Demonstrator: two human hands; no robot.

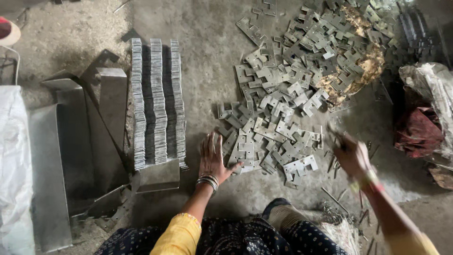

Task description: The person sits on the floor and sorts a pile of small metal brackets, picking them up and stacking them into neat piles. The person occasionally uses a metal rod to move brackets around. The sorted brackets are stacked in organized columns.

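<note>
Steel plates (283, 108) near the flat, spread left hand (213, 160) could cut it; blurred right hand's (351, 156) grip is unclear.

- Three neat rows of stacked metal plates (157, 101) left of the floor's centre.
- Bent steel sheets (75, 141) beside them, toward the left edge.
- White sack (14, 165) at the left edge.
- Dark red cloth (417, 130) by the right edge.

concrete floor (207, 56), loose metal plates (283, 108), stacked plates (158, 101)
</note>
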